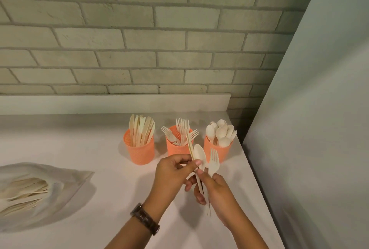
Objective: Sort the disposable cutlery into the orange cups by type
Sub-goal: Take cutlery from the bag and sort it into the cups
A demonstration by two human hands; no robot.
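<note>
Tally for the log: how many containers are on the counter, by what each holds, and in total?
Orange cup of knives: 1
Orange cup of forks: 1
Orange cup of spoons: 1
Clear bag of cutlery: 1
Total: 4

A: Finish of orange cups, twelve o'clock?
B: Plastic, matt, textured walls recorded.
A: And the cutlery?
B: Pale, matt, wood-like. The counter is noted smooth; brick wall rough; bag, nine o'clock, translucent plastic.

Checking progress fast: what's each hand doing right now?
Left hand: pinching a thin knife-like piece.
Right hand: gripping the spoon and fork.
</note>
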